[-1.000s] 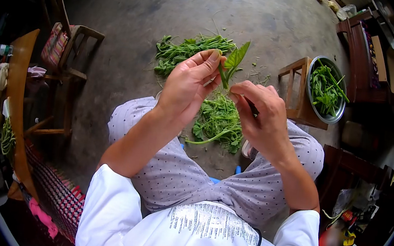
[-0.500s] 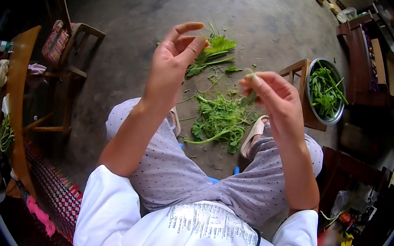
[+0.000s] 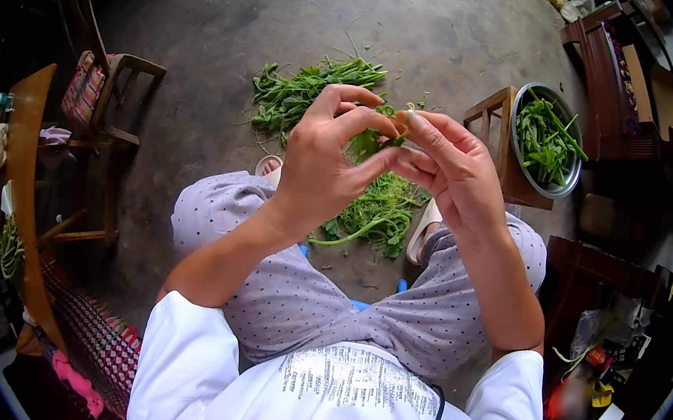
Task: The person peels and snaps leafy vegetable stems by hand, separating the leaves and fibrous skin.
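Observation:
My left hand (image 3: pixel 330 156) is closed on a leafy green shoot (image 3: pixel 366 143), whose leaf hangs between the thumb and fingers. Meeting it fingertip to fingertip, my right hand (image 3: pixel 457 167) pinches a thin pale green end of the shoot. The fingers hide much of the stem. Below the hands, between my feet, lies a tangled pile of thin green strings and stems (image 3: pixel 385 211). Farther out on the floor is a heap of leafy greens (image 3: pixel 295 95), partly behind my left hand.
On the right, a metal bowl (image 3: pixel 575 179) of green stems stands on a wooden stool (image 3: pixel 494 112). A wooden chair (image 3: pixel 120 81) with a patterned cushion and a wooden board edge (image 3: pixel 25 132) are on the left. Dark wooden furniture (image 3: pixel 610 99) lines the right side.
Both hands were apart and have come together at the shoot. My left hand has moved down and to the right, uncovering the leafy heap beyond it.

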